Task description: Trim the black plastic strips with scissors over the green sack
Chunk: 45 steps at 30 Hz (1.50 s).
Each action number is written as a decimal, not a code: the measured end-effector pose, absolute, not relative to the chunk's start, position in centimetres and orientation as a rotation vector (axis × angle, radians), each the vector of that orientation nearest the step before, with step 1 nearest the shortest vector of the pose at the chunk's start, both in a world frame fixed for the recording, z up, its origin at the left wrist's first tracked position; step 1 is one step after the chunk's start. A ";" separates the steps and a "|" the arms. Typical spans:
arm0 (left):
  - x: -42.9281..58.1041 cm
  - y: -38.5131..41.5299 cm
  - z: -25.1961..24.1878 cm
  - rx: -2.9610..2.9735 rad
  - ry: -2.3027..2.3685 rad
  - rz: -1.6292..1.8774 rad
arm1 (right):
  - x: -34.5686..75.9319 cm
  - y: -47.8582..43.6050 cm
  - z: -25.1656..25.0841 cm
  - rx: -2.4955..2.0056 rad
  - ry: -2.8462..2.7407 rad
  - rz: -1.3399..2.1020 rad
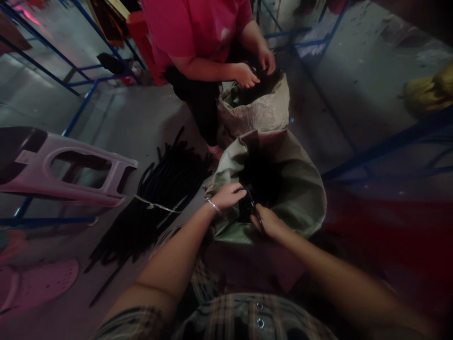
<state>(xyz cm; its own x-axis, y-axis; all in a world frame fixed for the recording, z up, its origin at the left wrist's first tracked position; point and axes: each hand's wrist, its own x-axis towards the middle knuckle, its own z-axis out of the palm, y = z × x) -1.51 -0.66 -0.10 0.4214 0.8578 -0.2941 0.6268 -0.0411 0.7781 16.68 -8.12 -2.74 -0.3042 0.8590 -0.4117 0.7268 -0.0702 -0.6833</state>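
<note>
Both my hands are over the mouth of a grey-green woven sack (300,203). My left hand (226,196), with a metal bangle (213,206) on its wrist, pinches black rubber strips (249,205) at the sack's near rim. My right hand (269,223) grips the same dark bunch from the other side. More black material fills the sack's inside, its depth hidden in shadow. To the left on the floor lies a long pile of black strips (159,203), crossed by a thin white tie (155,205).
A seated co-worker in a pink shirt (191,28) has both hands (255,68) in a second woven sack (255,108). An overturned pink plastic stool (63,165) lies at left, with a pink slipper (35,283) below it. Blue metal rack frames (385,146) stand around the concrete floor.
</note>
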 end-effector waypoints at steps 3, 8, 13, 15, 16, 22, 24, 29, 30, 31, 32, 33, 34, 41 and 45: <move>-1.3 -0.9 -0.3 1.754 1.225 0.299 | 16.6 -8.0 -2.6 -1.768 -2.066 1.313; -1.2 -1.1 -0.7 1.814 1.140 0.283 | 16.8 -7.8 -2.6 -1.785 -2.071 1.323; -1.2 -1.1 -1.0 1.850 1.146 0.276 | 16.7 -7.9 -2.6 -1.835 -2.092 1.300; -1.2 -1.0 -1.0 1.862 1.159 0.278 | 16.6 -7.9 -2.3 -1.851 -2.103 1.270; -1.2 -1.0 -1.0 1.865 1.166 0.279 | 16.5 -7.9 -2.2 -1.855 -2.102 1.256; -1.6 -0.8 -0.7 1.882 1.225 0.273 | 16.6 -7.9 -2.2 -1.795 -1.975 1.261; -1.9 -0.7 -0.4 1.912 1.237 0.281 | 16.7 -7.8 -2.8 -1.778 -1.901 1.248; -2.4 -0.7 0.2 1.931 1.265 0.279 | 17.0 -7.7 -4.0 -1.734 -1.759 1.265; -2.4 -0.6 0.2 1.928 1.268 0.274 | 17.1 -7.7 -4.1 -1.718 -1.741 1.294; -2.3 -0.6 0.2 1.925 1.272 0.272 | 17.1 -7.8 -4.1 -1.703 -1.723 1.330; -2.3 -0.6 0.2 1.922 1.276 0.274 | 17.1 -7.8 -4.1 -1.692 -1.702 1.365; -2.2 -0.6 0.2 1.920 1.279 0.277 | 17.0 -7.9 -4.1 -1.689 -1.681 1.394; -2.2 -0.6 0.2 1.917 1.281 0.277 | 17.0 -7.9 -4.0 -1.695 -1.663 1.406; -2.4 -0.4 0.2 1.903 1.296 0.276 | 16.6 -7.9 -3.8 -1.706 -1.643 1.355; -2.6 -0.3 0.3 1.902 1.301 0.260 | 16.6 -7.8 -3.4 -1.699 -1.613 1.390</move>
<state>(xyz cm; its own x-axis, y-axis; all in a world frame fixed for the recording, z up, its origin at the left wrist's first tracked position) -2.58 -0.31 0.25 0.4504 0.8552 -0.2564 0.6908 -0.1519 0.7069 16.61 -7.83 -3.43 -0.1693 0.9140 -0.3686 0.4997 -0.2428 -0.8315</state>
